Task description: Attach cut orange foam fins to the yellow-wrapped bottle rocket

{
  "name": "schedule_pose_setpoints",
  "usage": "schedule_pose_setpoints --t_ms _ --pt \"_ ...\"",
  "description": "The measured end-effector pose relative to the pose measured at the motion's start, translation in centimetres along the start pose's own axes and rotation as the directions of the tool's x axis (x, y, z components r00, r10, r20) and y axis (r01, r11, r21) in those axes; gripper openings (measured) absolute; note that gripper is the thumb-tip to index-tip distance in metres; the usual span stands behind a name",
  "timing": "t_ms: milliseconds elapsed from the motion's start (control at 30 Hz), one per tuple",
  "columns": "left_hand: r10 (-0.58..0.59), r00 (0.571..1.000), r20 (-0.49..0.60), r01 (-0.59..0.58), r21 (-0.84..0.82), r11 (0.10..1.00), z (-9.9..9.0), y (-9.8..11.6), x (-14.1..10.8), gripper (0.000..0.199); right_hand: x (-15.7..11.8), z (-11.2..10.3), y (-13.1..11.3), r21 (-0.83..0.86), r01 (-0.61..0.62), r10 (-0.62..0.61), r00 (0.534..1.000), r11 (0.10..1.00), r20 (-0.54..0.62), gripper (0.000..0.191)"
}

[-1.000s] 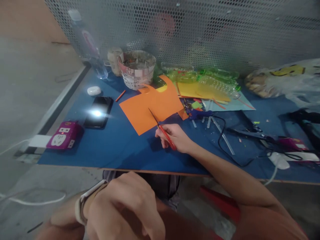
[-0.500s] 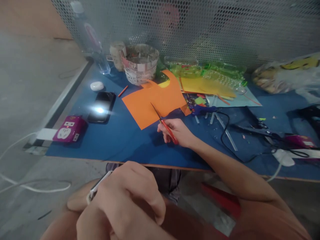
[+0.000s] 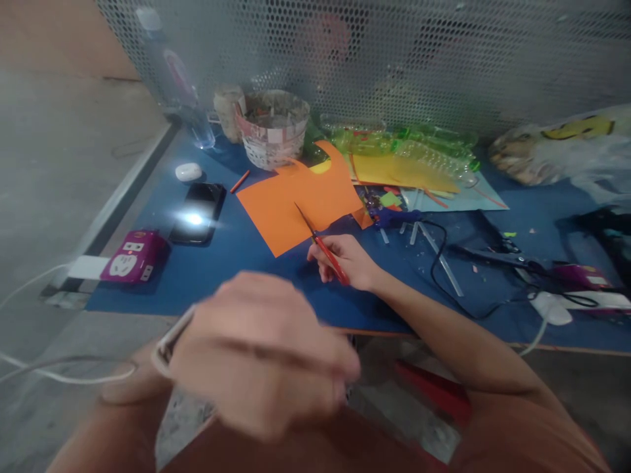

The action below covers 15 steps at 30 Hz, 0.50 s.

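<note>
My right hand (image 3: pixel 345 261) is closed around red-handled scissors (image 3: pixel 329 255), their thin dark tip pointing away from me over a sheet of orange paper (image 3: pixel 300 210). The sheet lies on the blue tabletop and has a curved cut-out along its far edge. My left hand (image 3: pixel 263 358), with a light band at its wrist, is raised close to the camera above the table's near edge. It is blurred, but its fingers look curled into a fist; I see nothing in it.
A phone with a bright reflection (image 3: pixel 197 213), a white case (image 3: pixel 188 172) and a purple socket adapter (image 3: pixel 135 256) lie left. Behind are a basket (image 3: pixel 273 141) and clear bottle (image 3: pixel 182 85). A blue glue gun (image 3: pixel 394 217) and its cord lie right of the paper.
My left hand has risen and shifted slightly right, turning as it moves. My right hand and the scissors have stayed over the orange paper.
</note>
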<state>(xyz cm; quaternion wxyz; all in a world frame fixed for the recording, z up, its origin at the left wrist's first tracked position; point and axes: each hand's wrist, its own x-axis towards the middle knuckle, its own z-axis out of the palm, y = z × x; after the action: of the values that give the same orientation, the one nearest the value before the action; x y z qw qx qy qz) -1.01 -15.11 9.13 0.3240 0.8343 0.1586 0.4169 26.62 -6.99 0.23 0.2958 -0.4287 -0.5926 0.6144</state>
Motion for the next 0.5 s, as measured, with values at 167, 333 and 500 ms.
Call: schedule_pose_setpoints --t_ms 167,333,500 --pt "0.258 0.946 -0.194 -0.128 0.506 0.853 -5.5 -8.5 8.6 0.016 0.1 0.2 -0.3 0.087 -0.027 0.027 1.0 0.996 0.005 0.064" --pt "-0.031 0.779 -0.626 0.162 0.154 0.975 -7.8 -17.0 7.9 0.055 0.2 0.1 -0.3 0.125 -0.04 0.041 0.999 0.991 -0.005 0.069" --pt "-0.336 0.688 -0.644 0.295 -0.174 0.939 -4.2 -18.7 6.1 0.072 0.2 0.0 -0.4 0.173 -0.045 0.047 0.999 0.984 -0.01 0.072"
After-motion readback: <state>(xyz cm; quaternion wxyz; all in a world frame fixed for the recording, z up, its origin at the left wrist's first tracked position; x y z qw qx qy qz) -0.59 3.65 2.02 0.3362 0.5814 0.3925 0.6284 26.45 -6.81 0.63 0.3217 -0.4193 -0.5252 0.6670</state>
